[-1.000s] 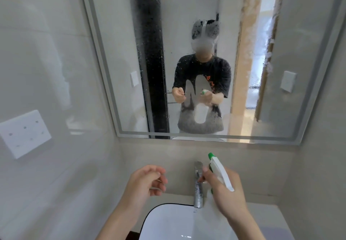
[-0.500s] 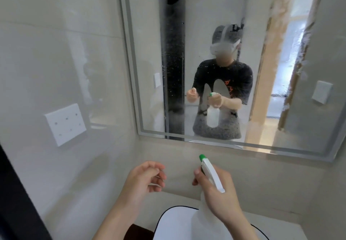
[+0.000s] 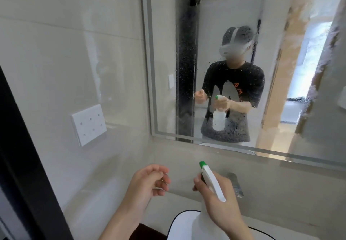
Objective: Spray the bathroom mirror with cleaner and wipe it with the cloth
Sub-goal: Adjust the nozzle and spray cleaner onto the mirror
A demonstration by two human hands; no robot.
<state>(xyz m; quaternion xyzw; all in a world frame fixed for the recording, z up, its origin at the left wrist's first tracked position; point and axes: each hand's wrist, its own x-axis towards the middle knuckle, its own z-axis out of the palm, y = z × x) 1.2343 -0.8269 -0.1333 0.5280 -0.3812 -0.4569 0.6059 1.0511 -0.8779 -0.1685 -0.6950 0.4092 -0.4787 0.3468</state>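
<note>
spray bottle (image 3: 212, 183) | being gripped at the neck by right hand (image 3: 220, 200), nozzle being aimed up toward mirror (image 3: 243, 71) lower edge, glass already being beaded with droplets | left hand (image 3: 148, 185) being held loosely curled, empty | cloth not being shown

So that's one white plastic spray bottle with a green nozzle (image 3: 212, 181), one big frameless wall mirror (image 3: 224, 33), one white wall socket plate (image 3: 88, 124), one white basin (image 3: 182, 226), two bare hands.
</note>
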